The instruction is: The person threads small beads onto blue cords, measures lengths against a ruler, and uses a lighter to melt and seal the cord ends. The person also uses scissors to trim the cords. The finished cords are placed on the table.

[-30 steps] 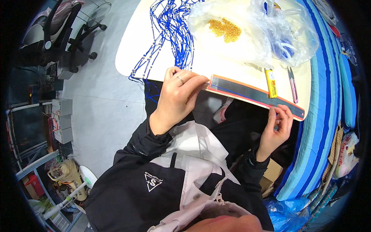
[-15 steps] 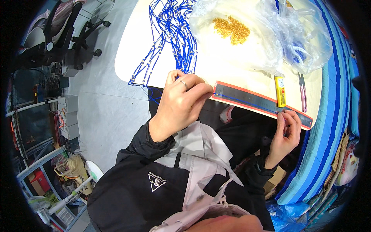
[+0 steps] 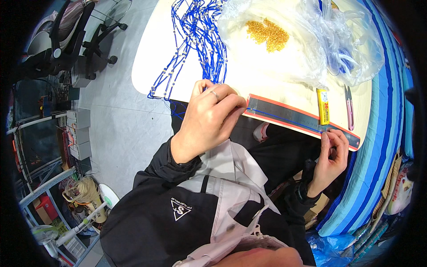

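A blue cord (image 3: 284,119) lies straight along a dark, red-edged ruler (image 3: 272,107) at the near edge of the white table (image 3: 149,62). Left hand (image 3: 208,113): thumb and finger pinched together on the cord at the ruler's left end. Right hand (image 3: 332,151): fingertips clamped on it toward the right end. Beyond: pink-handled thread snips (image 3: 349,109), gold beads (image 3: 269,35), beaded blue cords (image 3: 209,35).

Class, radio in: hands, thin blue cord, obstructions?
Left hand, right hand: pinching cord. Cord straight along black red-edged ruler. Yellow rectangular packet overlaps ruler, short of cord.
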Tool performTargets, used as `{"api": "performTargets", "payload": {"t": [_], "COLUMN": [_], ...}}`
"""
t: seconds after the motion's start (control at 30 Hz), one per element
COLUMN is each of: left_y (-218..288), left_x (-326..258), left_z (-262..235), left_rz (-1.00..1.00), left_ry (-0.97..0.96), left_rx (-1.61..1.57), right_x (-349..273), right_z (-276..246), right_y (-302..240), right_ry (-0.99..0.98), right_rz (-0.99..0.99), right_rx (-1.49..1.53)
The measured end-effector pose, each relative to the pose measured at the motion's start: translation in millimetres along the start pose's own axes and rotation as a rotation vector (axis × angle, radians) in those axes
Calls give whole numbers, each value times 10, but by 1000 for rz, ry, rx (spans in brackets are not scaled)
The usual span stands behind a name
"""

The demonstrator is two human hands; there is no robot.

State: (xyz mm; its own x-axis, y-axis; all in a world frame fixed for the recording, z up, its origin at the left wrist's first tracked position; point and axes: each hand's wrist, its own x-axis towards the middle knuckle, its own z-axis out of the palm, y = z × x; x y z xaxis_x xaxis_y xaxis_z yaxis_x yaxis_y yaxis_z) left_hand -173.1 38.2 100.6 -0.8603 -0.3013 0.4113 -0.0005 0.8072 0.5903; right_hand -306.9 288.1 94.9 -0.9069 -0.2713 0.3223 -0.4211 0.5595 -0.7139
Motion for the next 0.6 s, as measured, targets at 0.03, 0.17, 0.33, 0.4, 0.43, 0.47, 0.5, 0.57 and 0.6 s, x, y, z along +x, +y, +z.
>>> {"api": "performTargets", "payload": {"t": [0.03,0.17,0.33,0.4,0.43,0.47,0.5,0.57,0.6], "left_y": [-2,-7,-20,-9,5,19,24,41,51], "left_x": [0,1,10,13,11,10,18,23,23], "left_z": [0,14,24,27,25,21,22,17,11], "left_rz": [0,-8,27,18,7,-11,0,-11,-30], "left_ry": [-5,-5,-2,-11,-11,-13,-3,-13,-21], "left_rx": [3,-5,16,19,28,33,19,18,17], "right_x": [5,27,77,102,132,126,122,114,107], "right_z": [-2,-4,-84,-168,-180,-160,-147,-110,-100], "right_y": [-4,-45,-130,-152,-144,-136,-128,-94,-76], "right_ry": [-5,-6,-78,-204,-199,-149,-106,-36,-18], "right_rz": [-3,23,9,96,52,60,43,58,49], "right_rx": [-3,-6,-65,-29,-146,-47,-45,-41,-22]}}
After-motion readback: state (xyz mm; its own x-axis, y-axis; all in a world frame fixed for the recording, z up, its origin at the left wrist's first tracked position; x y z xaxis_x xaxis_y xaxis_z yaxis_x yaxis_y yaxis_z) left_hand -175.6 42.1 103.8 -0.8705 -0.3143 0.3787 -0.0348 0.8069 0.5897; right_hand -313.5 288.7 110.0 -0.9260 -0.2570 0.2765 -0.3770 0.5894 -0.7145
